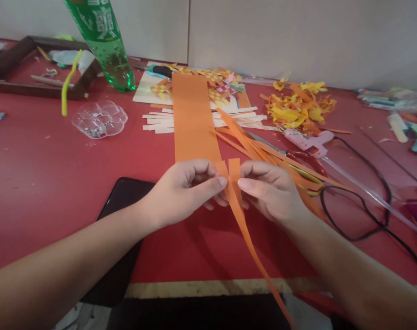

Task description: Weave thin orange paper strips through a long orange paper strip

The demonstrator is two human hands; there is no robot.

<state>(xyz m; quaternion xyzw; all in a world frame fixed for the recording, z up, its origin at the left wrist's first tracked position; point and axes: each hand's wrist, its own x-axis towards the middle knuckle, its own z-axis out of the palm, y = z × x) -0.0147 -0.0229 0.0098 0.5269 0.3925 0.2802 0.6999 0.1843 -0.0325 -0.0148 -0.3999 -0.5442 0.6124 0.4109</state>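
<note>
Between my two hands an orange paper strip [241,220] is split at its top into two narrow ends, and its long tail hangs down past the table edge. My left hand [191,183] pinches the left end between thumb and fingers. The right end is pinched in the same way by my right hand [268,185]. Just beyond my left hand lies a wide orange paper sheet [194,114], its near end partly hidden behind the fingers. Several loose orange strips [249,142] fan out behind my right hand.
A pink glue gun [309,141] with a black cord and red-handled scissors [306,160] lie right, near a heap of paper scraps [299,107]. A green bottle [107,50], a clear flower-shaped tray [100,119] and a dark frame [8,87] stand left. A black phone [125,197] lies under my left forearm.
</note>
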